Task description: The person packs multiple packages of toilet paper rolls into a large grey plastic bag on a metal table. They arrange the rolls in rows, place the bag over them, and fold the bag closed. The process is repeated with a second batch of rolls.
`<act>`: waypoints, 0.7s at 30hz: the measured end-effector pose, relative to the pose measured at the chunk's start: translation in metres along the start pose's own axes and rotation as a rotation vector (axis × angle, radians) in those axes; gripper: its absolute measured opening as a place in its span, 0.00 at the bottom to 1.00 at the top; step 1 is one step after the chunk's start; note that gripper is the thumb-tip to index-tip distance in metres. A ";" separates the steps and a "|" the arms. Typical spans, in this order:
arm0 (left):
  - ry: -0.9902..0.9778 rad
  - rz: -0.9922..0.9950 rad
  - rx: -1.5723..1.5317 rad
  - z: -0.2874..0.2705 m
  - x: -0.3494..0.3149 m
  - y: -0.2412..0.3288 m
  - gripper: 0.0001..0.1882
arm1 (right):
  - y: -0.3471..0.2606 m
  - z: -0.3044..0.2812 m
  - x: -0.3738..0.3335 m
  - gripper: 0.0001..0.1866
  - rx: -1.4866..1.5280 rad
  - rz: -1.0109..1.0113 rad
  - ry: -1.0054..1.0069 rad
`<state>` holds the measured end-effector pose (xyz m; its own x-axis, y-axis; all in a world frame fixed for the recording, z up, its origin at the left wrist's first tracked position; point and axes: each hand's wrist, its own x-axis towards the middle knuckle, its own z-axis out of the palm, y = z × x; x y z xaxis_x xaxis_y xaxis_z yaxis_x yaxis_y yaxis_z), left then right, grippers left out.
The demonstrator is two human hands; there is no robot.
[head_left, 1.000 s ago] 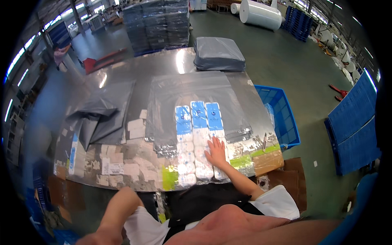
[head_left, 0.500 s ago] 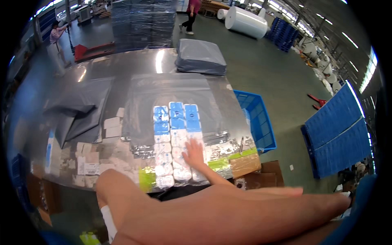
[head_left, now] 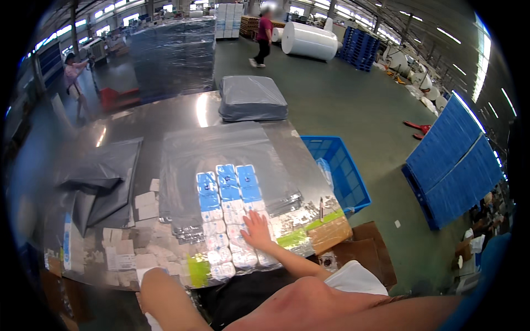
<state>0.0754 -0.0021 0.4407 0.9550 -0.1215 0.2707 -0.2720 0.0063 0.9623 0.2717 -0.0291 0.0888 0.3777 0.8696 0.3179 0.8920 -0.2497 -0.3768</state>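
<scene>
Three long white-and-blue packs of paper rolls in clear plastic, a left pack [head_left: 208, 196], a middle pack [head_left: 228, 187] and a right pack [head_left: 249, 185], lie side by side on a flat grey plastic bag [head_left: 182, 149]. They point away from me on the metal table [head_left: 171, 113]. My right hand [head_left: 257, 231] rests palm down, fingers spread, over the near part of the middle and right packs, gripping nothing. My bent left arm [head_left: 168, 300] shows at the bottom; its hand is out of sight. A crumpled dark grey sheet [head_left: 102, 182] lies on the table's left.
A thick grey plastic-covered stack [head_left: 253, 99] sits at the table's far edge. A blue crate [head_left: 359, 185] and cardboard box [head_left: 367, 251] stand to the right, with a blue-covered pallet load [head_left: 447, 160] farther off. White scraps [head_left: 118, 251] lie near left. Two people are in the background.
The view has tilted upward, so the table sits lower. My right hand stays on the packs. My left arm's fingers have left the picture. The person in maroon has shifted slightly.
</scene>
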 end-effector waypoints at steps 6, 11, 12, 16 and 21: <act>0.181 -0.078 0.138 0.008 -0.023 -0.042 0.35 | 0.000 -0.004 -0.004 0.29 0.003 0.035 -0.024; 0.326 -0.154 0.330 0.021 -0.039 -0.078 0.36 | -0.002 -0.005 -0.003 0.29 0.016 0.030 -0.021; 0.342 -0.169 0.364 0.021 -0.041 -0.085 0.36 | -0.002 -0.005 -0.001 0.29 0.020 0.025 -0.014; 0.377 -0.211 0.458 0.029 -0.050 -0.116 0.36 | 0.002 -0.006 -0.003 0.29 0.002 0.005 0.015; 0.404 -0.250 0.601 0.037 -0.055 -0.146 0.37 | 0.004 -0.002 0.000 0.29 -0.002 0.007 0.005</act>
<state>0.0580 -0.0329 0.2848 0.9343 0.3249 0.1469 0.0507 -0.5289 0.8472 0.2753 -0.0307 0.0890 0.3850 0.8656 0.3201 0.8900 -0.2564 -0.3770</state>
